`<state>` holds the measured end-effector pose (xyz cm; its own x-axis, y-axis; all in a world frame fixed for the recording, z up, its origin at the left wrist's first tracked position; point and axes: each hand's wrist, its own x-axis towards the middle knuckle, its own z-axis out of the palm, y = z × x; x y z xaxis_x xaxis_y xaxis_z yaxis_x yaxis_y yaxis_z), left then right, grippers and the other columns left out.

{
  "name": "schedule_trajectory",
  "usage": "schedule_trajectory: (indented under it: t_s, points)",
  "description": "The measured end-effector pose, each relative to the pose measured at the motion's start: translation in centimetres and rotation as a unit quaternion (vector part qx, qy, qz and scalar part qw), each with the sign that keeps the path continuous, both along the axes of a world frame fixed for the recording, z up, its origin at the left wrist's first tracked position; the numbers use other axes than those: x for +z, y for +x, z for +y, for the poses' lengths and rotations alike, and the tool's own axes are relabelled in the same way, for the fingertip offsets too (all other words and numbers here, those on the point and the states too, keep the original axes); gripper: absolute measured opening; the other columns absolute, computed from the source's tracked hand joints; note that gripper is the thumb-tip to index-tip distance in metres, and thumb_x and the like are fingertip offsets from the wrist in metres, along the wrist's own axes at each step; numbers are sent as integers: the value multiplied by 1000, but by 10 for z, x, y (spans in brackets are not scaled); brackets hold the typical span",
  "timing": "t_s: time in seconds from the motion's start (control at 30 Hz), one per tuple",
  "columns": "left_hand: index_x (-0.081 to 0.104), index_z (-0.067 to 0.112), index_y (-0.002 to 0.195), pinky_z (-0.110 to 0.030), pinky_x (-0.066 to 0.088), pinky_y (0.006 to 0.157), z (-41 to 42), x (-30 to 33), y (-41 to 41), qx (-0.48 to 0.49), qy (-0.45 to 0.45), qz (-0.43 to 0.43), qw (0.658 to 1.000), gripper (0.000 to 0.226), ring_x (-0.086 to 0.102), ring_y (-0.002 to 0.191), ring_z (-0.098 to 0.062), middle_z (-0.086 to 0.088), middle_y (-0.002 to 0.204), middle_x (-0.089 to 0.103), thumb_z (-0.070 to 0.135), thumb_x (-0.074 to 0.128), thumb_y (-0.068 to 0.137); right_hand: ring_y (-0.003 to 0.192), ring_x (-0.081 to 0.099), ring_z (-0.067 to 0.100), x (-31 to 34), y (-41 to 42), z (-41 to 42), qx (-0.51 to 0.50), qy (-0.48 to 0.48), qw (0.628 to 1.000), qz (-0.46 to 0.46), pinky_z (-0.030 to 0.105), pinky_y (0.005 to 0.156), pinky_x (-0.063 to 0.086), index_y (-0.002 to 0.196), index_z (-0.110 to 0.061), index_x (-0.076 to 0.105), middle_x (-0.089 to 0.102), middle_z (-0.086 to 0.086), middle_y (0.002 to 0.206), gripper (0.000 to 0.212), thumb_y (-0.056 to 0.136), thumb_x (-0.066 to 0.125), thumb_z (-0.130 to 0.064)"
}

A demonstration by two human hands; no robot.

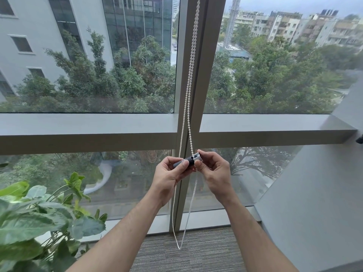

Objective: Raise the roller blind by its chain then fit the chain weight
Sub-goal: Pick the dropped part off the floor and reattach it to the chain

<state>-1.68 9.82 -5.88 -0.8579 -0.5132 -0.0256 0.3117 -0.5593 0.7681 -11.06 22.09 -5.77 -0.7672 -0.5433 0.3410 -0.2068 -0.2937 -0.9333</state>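
A white bead chain hangs in two strands down the grey window mullion, and its loop ends just above the carpet. A small dark grey cylindrical chain weight lies nearly level at chest height, with the chain running into its right end. My left hand pinches the weight's left part between thumb and fingers. My right hand holds its right end, thumb beneath and fingers on top. The roller blind itself is out of view above.
A leafy green potted plant stands at the lower left. A grey horizontal window ledge crosses the view. A slanted grey wall rises on the right. Striped grey carpet covers the floor below the chain loop.
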Motion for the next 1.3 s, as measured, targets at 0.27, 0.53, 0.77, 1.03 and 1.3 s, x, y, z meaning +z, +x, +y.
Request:
schedule_trajectory:
  t_s: [0.27, 0.53, 0.77, 1.03, 1.3]
  points:
    - [57, -2, 92, -30, 60, 72, -3, -4, -1, -8, -5, 0, 1000, 25, 75, 82, -35, -19, 88, 74, 3, 75, 75, 88, 71, 12, 4, -4, 2, 18, 27, 999, 2, 25, 79, 57, 104, -25, 72, 77, -1, 92, 32, 87, 70, 2]
    - [59, 0, 87, -33, 60, 77, -6, -7, -3, -7, -24, 1, 1000, 23, 73, 85, -37, -21, 91, 72, 3, 78, 74, 88, 70, 10, 4, -2, 0, 12, 27, 1000, -10, 24, 78, 56, 106, -20, 70, 77, -3, 92, 30, 88, 69, 4]
    - [57, -1, 90, -31, 60, 75, -3, -4, -2, -2, -30, -5, 1000, 25, 74, 83, -33, -16, 87, 74, 4, 77, 74, 86, 71, 11, 4, 3, 0, 6, 7, 999, -42, 24, 76, 57, 105, -15, 70, 77, -1, 91, 23, 90, 67, 2]
    - [57, -1, 92, -32, 60, 76, -1, -2, -1, 0, -42, -4, 999, 29, 74, 82, -35, -15, 86, 74, 5, 78, 73, 75, 68, 8, 7, 6, 0, -18, 1, 999, -40, 22, 71, 57, 104, -13, 69, 75, -3, 85, 24, 88, 69, 5]
    - [60, 2, 87, -34, 59, 78, -3, -5, -2, 5, -48, 0, 999, 32, 73, 87, -36, -17, 89, 73, 10, 85, 68, 79, 68, 14, 8, 3, 2, -7, 16, 1000, -24, 28, 73, 58, 104, -18, 69, 74, 3, 91, 27, 87, 70, 3]
